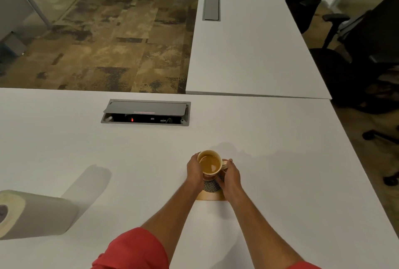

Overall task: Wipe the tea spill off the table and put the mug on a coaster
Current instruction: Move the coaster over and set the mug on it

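A cream mug [209, 163] filled with brown tea sits between both my hands near the middle of the white table [280, 161]. My left hand [194, 171] wraps its left side, and my right hand [231, 175] grips the handle side. Under the mug lies a tan square coaster [210, 196], its near edge showing between my wrists. Whether the mug's patterned lower part touches the coaster I cannot tell. No spill shows on the tabletop.
A paper towel roll [36, 214] lies on its side at the left front. An open cable box [145, 113] is set into the table behind the mug. A second white table [248, 53] extends away at the right, with black office chairs [345, 42] beside it.
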